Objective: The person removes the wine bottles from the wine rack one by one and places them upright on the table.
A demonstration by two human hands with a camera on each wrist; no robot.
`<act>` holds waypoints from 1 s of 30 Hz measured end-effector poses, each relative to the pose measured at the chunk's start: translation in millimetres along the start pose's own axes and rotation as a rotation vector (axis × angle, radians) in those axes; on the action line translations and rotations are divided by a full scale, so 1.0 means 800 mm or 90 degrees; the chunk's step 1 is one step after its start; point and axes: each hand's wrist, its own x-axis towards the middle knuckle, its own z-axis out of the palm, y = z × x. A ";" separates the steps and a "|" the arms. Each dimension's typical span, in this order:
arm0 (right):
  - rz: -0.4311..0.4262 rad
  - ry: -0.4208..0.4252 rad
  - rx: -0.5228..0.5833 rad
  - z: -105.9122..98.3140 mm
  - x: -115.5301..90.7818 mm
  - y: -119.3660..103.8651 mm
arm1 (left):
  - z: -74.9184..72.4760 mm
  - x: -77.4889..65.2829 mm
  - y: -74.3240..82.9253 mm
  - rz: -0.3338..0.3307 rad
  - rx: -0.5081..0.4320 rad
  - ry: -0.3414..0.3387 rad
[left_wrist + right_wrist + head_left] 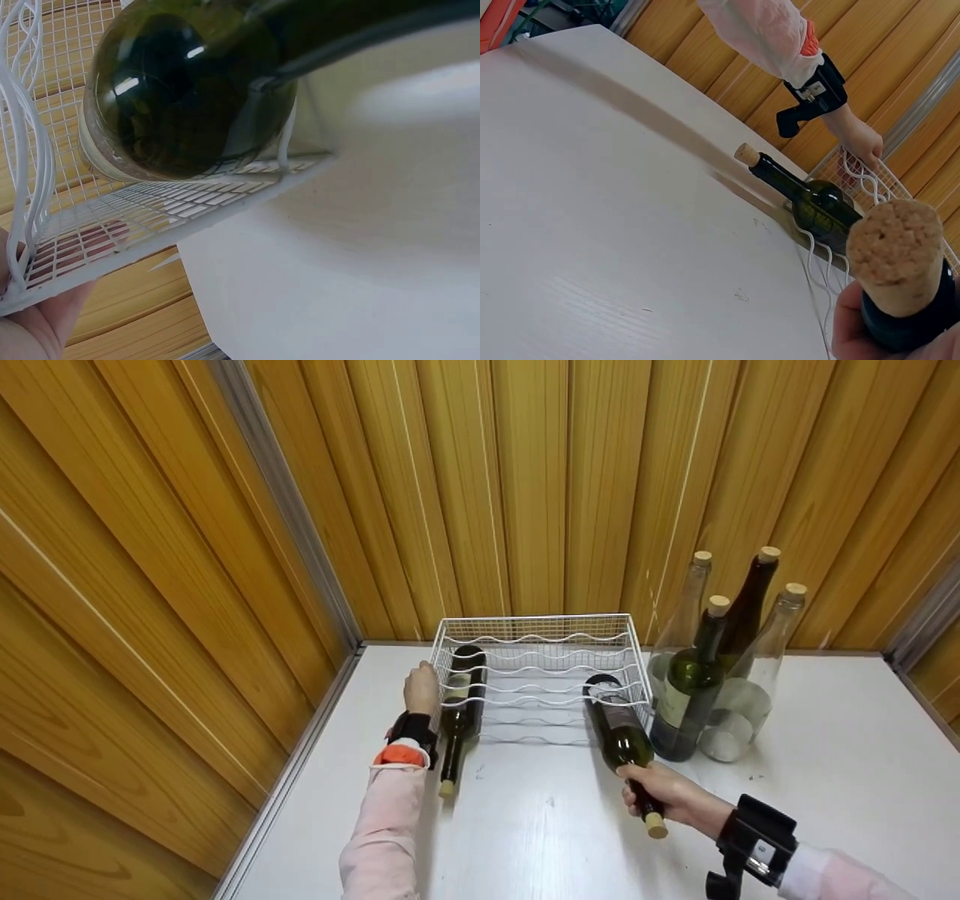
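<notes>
A white wire wine rack [534, 616] with wavy crossbars stands on the table against the back wall. At its left side my left hand [422, 690] grips the top edge; in the left wrist view the fingers [49, 319] curl round the mesh side. One dark green corked wine bottle [455, 727] lies in the rack's left end, neck toward me. My right hand [664, 791] holds a second green bottle [621, 727] by its neck, its base inside the rack's right end. This bottle's cork [896, 259] looms close in the right wrist view.
Right of the rack several corked bottles stand upright close together: a green one [684, 697], a dark brown one [746, 615] and clear ones [750, 690]. Wood-patterned panels [525, 510] rise behind and at the left of the white table [532, 825].
</notes>
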 end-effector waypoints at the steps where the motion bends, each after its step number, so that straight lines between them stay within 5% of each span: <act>1: 0.001 0.000 -0.007 0.000 -0.002 -0.001 | -0.019 -0.005 0.012 0.001 -0.002 -0.002; 2: 0.003 -0.001 -0.012 0.000 -0.004 -0.002 | -0.039 -0.012 0.024 0.004 -0.005 0.004; 5: 0.013 -0.004 -0.034 0.000 -0.012 -0.004 | -0.054 -0.017 0.034 0.007 -0.007 0.007; 7: 0.021 -0.013 -0.044 0.000 -0.017 -0.007 | -0.046 -0.016 0.029 0.012 -0.007 0.012; 9: 0.029 -0.024 -0.048 -0.001 -0.023 -0.011 | -0.019 -0.006 0.013 0.009 -0.005 0.008; 30: 0.069 -0.113 -0.170 -0.009 -0.064 -0.050 | -0.012 -0.003 0.008 0.005 -0.002 0.011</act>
